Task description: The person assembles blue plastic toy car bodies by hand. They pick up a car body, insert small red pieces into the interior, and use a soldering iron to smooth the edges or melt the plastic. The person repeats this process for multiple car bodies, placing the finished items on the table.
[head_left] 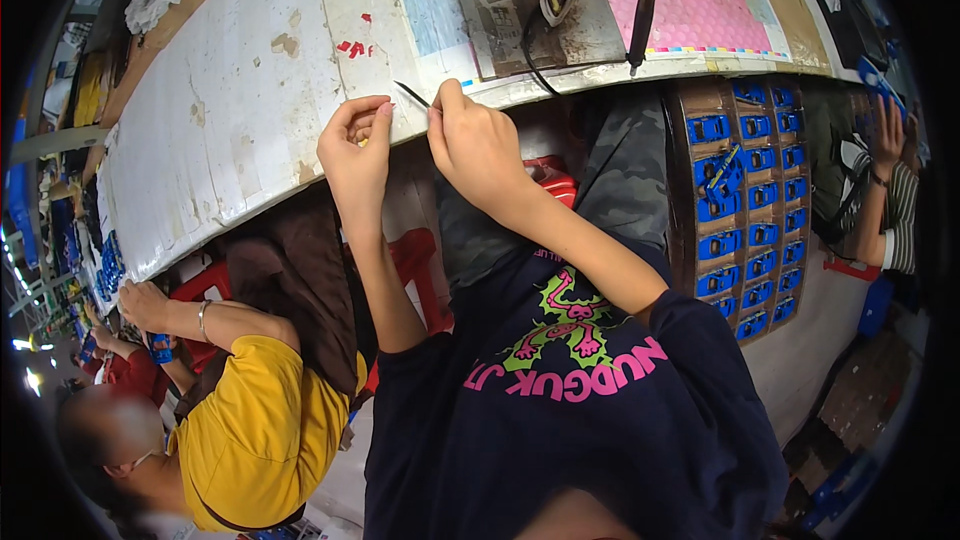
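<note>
At the near edge of the white worktable [240, 90], my right hand [478, 145] is closed around a thin dark pointed tool [411, 94]. Its tip sticks out toward the upper left, over the table, while most of its body is hidden in my fingers. To the left of it, my left hand [357, 145] is raised with thumb and fingertips pinched together. Whatever that pinch may hold is too small to make out. Several small red pieces [352, 48] lie loose on the tabletop beyond my hands.
A metal base plate [490, 35] with a dark upright stands ahead, a black cable hanging from it. Pink bubble wrap [690, 0] covers the table's right. A brown tray [683, 230] of blue toy cars sits right of my legs. A yellow-shirted person [250, 430] works close at left.
</note>
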